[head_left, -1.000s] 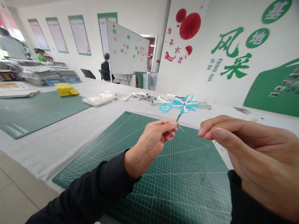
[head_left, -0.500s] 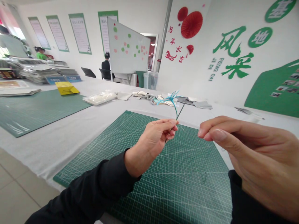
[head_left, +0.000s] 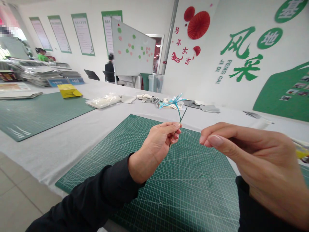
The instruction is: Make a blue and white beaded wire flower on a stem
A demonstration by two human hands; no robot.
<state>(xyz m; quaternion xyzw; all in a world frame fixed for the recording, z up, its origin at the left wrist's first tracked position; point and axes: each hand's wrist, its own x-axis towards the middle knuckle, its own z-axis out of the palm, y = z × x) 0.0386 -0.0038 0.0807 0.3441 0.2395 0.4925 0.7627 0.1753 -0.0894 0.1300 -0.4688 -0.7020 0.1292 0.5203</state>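
My left hand (head_left: pixel 158 146) pinches the thin stem of a light-blue artificial flower (head_left: pixel 177 103), whose slender branches fan out above my fingertips. A thin dark rod (head_left: pixel 183 114) rises beside the stem from the same pinch, and its lower end shows faintly below my fingers. My right hand (head_left: pixel 251 158) hovers to the right, apart from the flower, its thumb and forefinger pressed together. What those fingers hold, if anything, is too fine to see. Both hands are above a green cutting mat (head_left: pixel 135 193). A faint dark green thread (head_left: pixel 206 178) seems to curl over the mat.
Across the white-covered table (head_left: pixel 106 124) lie a plastic bag (head_left: pixel 103 101), a yellow card box (head_left: pixel 69 91), fabric scraps (head_left: pixel 145 97) and a second mat (head_left: pixel 43 112). Piled papers (head_left: pixel 40 75) stand at the far left. Scissors (head_left: pixel 251 114) lie at the right. People sit in the background.
Both hands have shifted slightly left, the flower moving and tilting a little with my left hand. My right thumb and forefinger remain pinched. Something yellow now shows at the right edge.
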